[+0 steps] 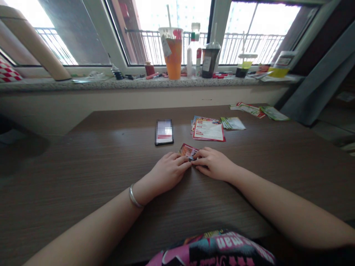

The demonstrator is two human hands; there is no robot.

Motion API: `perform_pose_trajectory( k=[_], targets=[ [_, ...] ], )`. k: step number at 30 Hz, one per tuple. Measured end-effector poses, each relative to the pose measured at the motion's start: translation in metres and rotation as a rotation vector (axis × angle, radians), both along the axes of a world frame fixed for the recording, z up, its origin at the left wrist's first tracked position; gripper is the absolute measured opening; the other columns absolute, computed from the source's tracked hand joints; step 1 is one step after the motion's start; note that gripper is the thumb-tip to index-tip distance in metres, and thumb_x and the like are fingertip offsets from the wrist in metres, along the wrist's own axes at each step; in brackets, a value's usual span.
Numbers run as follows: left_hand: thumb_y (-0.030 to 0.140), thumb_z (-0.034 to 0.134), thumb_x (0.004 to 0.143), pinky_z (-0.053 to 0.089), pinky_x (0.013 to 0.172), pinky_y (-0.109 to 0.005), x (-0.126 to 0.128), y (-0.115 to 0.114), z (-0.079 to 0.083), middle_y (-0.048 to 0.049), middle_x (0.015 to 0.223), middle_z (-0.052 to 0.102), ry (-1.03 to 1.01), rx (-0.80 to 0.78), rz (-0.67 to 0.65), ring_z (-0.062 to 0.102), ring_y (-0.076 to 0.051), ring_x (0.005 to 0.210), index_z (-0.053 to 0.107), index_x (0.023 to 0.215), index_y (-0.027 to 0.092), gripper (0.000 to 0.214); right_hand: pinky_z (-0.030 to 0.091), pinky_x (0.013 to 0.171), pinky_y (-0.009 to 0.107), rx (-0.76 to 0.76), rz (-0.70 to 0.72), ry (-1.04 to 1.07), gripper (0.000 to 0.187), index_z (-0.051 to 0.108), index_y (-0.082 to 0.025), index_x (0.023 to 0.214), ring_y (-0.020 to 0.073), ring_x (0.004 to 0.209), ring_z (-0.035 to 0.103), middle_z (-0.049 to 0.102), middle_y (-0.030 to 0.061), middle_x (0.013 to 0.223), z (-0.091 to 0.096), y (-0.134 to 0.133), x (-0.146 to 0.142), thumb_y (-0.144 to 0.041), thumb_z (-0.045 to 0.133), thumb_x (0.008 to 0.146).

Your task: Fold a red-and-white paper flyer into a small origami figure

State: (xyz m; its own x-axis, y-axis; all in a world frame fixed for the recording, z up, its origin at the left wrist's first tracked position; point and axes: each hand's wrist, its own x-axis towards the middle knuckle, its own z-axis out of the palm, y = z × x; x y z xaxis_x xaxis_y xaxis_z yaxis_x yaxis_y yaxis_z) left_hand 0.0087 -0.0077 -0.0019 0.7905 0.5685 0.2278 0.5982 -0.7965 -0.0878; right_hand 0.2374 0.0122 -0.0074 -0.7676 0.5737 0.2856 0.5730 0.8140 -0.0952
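A small red printed card or leaflet (188, 149) lies on the brown table (124, 166) in front of me. My left hand (172, 168), with a silver bangle at the wrist, rests on its lower left edge, fingers bent together over the paper. From the other side, my right hand (212, 162) presses its lower right part, fingertips close to those of the left. The near edge of the paper is covered by the fingers. Just beyond lie a stack of red-bordered leaflets (209, 130) and a phone (164, 132) with a lit, blurred screen.
Green-and-white papers (233, 123) lie right of the stack, with more leaflets (251, 110) at the table's back right. On the granite windowsill (124, 84) stand an orange drink cup (173, 55), a dark drink cup (210, 61) and bottles. A grey curtain (313, 88) hangs at right.
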Motion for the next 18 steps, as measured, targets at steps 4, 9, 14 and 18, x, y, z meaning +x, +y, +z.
perform_pose_trajectory(
  k=[4,9,14,18],
  targets=[
    [0.023,0.047,0.094,0.044,0.093,-0.041,-0.003,0.001,0.002,-0.0071,0.119,0.062,0.036,0.010,-0.005,0.054,-0.025,0.108,0.060,0.116,0.021,0.026,0.047,0.086,0.038,0.007,0.007,-0.015,0.026,0.071,-0.024,0.109,0.0227,0.096,0.053,0.065,0.0073,0.110,-0.001,0.000,0.002,-0.028,0.054,0.090],
    [0.026,0.053,0.092,0.045,0.093,-0.041,-0.007,0.003,0.005,-0.0064,0.121,0.061,0.062,-0.015,-0.006,0.055,-0.025,0.108,0.057,0.120,0.023,0.028,0.047,0.086,0.037,0.001,0.006,-0.016,0.027,0.070,-0.024,0.110,0.0222,0.097,0.053,0.064,0.0072,0.110,-0.001,0.000,0.004,-0.029,0.053,0.090],
    [0.020,0.046,0.095,0.045,0.095,-0.037,-0.011,0.003,0.010,-0.0057,0.121,0.061,0.010,-0.076,-0.021,0.057,-0.020,0.106,0.058,0.120,0.024,0.028,0.047,0.086,0.036,0.002,-0.002,-0.037,0.027,0.070,-0.024,0.111,0.0224,0.097,0.053,0.064,0.0072,0.109,0.000,-0.001,0.006,-0.029,0.051,0.091],
    [0.019,0.047,0.094,0.045,0.094,-0.038,-0.013,0.003,0.012,-0.0056,0.119,0.062,0.026,-0.081,-0.019,0.057,-0.021,0.106,0.058,0.121,0.025,0.030,0.046,0.086,0.035,0.018,-0.018,-0.068,0.029,0.069,-0.024,0.112,0.0221,0.098,0.053,0.064,0.0071,0.110,0.002,-0.004,0.005,-0.028,0.049,0.092]
  ],
)
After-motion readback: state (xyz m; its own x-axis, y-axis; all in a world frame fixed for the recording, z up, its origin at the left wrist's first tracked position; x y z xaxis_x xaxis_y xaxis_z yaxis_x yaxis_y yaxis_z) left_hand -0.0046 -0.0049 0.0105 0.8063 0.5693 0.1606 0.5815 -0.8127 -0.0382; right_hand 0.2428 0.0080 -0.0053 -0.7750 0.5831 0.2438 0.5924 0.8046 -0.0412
